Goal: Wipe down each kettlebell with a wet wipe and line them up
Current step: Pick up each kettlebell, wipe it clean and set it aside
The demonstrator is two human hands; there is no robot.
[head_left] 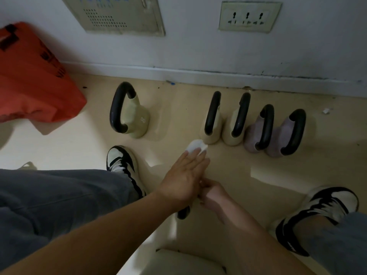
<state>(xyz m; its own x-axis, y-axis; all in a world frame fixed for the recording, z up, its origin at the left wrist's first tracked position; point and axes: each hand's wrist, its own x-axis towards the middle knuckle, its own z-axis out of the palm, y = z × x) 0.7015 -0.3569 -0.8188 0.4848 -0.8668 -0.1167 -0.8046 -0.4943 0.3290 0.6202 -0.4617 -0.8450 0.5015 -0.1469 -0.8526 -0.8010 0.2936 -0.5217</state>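
- Grey trousers (59, 195) covered the person's legs along the lower left and lower right of the frame, and a pale rounded shape (178, 261) lay at the bottom edge; I could not tell what it was.
- At lower centre, the right hand (212, 195) was curled, apparently round a black handle (183, 212) whose end stuck out just below the left wrist. The rest of that handle was hidden.
- Just above it, partly over it, the left hand (184, 175) had its fingers stretched straight and close together.
- A bunched white wet wipe (195, 147) sat at those fingertips, near the centre of the frame.
- Black-and-cream shoes stood on the beige floor (188, 108): the left shoe (123, 163) left of the hands, the right shoe (327, 205) at lower right.
- Beyond the wipe, right of centre, four kettlebells with black handles stood side by side in a row: a first cream kettlebell (211, 138), a second cream kettlebell (231, 140), a first lilac kettlebell (253, 133) and a second lilac kettlebell (281, 133).
- Left of centre, a pale green kettlebell (139, 118) stood well apart from that row.
- An orange bag (29, 76) lay at upper left.
- Farthest off, on the white wall (198, 46), a socket plate (248, 16) sat at upper right and a vented panel (119, 14) at top centre.
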